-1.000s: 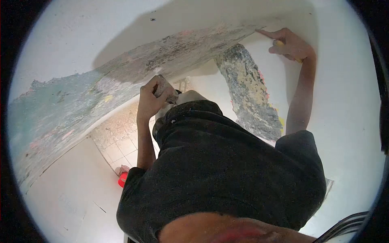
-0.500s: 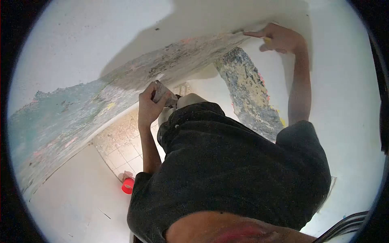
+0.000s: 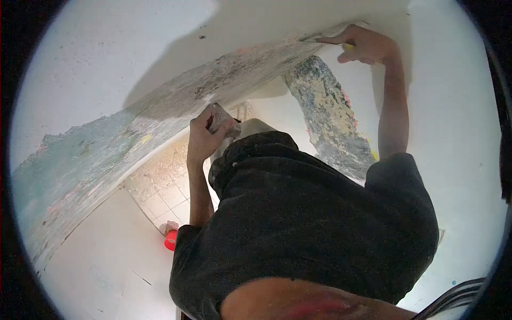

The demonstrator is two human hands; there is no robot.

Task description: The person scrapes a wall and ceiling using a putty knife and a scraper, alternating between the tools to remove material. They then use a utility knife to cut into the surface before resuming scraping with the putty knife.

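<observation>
My right hand (image 3: pixel 370 45) is at the upper right, closed around the yellow handle of a scraper (image 3: pixel 350 47), index finger stretched along it. The scraper's thin blade lies against the upper edge of the scraped wall strip (image 3: pixel 213 77). Lower and to the left, in front of my body, my left hand (image 3: pixel 205 136) grips a greyish, flat, plaster-smeared piece (image 3: pixel 225 121); what it is exactly cannot be made out. A second scraped patch (image 3: pixel 328 106) of grey and cream runs down the wall between my arms.
Below my left arm is a tiled floor (image 3: pixel 172 195) with scattered debris. A red round object (image 3: pixel 170 240) sits there beside a crumpled pinkish thing (image 3: pixel 170 226). Dark cables (image 3: pixel 453 298) show at the lower right. White wall (image 3: pixel 453 133) stands at the right.
My right hand has shifted slightly up, and more of the scraper's blade shows. My left hand has moved a little to the right with its piece. The view has shifted slightly.
</observation>
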